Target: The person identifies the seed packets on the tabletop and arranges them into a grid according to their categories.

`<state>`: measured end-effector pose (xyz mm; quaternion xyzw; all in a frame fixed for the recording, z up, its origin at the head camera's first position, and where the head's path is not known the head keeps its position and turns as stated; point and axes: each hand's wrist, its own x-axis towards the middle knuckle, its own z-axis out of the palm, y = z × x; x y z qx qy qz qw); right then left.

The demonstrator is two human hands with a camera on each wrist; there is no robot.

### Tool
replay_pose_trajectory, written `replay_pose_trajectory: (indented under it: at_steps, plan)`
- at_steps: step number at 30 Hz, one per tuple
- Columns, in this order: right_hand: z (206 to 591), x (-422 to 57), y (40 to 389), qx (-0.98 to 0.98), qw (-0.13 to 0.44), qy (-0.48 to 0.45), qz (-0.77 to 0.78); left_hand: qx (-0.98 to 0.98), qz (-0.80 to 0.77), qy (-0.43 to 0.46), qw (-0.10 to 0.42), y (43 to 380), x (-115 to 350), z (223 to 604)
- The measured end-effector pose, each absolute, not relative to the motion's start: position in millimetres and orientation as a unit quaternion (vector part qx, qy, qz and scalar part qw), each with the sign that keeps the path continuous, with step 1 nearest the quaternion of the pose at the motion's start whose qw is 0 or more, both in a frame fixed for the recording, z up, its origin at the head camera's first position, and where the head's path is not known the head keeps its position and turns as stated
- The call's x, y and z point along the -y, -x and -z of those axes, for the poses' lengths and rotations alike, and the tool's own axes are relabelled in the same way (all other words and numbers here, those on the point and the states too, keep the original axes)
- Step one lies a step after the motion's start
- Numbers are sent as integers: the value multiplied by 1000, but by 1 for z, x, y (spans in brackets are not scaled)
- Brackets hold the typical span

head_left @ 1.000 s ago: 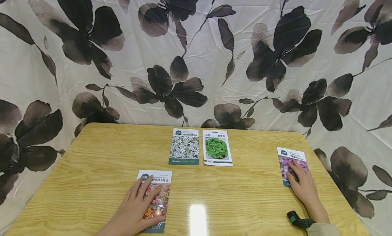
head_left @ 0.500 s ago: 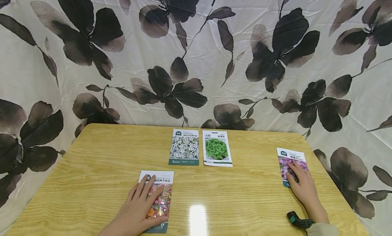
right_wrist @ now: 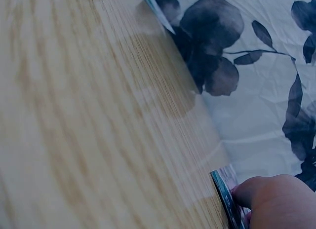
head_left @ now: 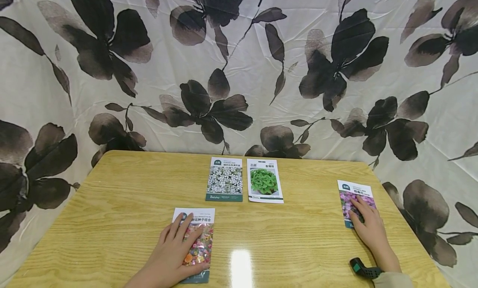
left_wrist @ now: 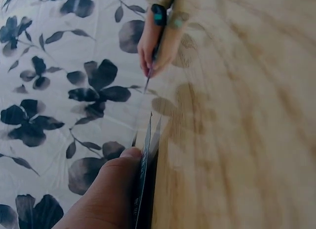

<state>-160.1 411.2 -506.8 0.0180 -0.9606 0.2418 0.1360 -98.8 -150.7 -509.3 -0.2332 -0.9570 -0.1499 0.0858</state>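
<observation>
My left hand [head_left: 168, 250] lies with spread fingers on a wildflower seed packet [head_left: 201, 248] at the front of the table. Its thumb reaches across the packet's lower part. Seen edge-on in the left wrist view, this seed packet [left_wrist: 142, 184] runs along beside the thumb. Far to the right, my right hand [head_left: 369, 228] rests its fingers on a pink-flower seed packet [head_left: 345, 201], covering the lower right of it. The right wrist view shows that packet's edge [right_wrist: 222, 189] by the fingers.
At the back of the wooden table [head_left: 284, 246] lie a white-flower seed packet [head_left: 225, 180] and a green-leaf seed packet [head_left: 265, 181], side by side. A floral cloth [head_left: 239, 51] hangs behind the table's far edge. A black wrist device [head_left: 364, 269] sits at my right wrist.
My left hand and the wildflower packet beneath it have slid slightly to the right across the table. The right hand and the other packets have stayed in place.
</observation>
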Motion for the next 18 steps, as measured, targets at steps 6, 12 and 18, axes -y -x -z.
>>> replay_pose_trajectory:
  at_steps: [6, 12, 18]
  plan:
    - [507, -411, 159, 960, 141, -18, -240, 955, 150, 242, 83, 101, 147, 510]
    - [506, -410, 160, 959, 144, -18, -242, 957, 148, 237, 79, 103, 141, 511]
    - [505, -410, 160, 958, 146, -21, -245, 957, 145, 238, 75, 104, 135, 512]
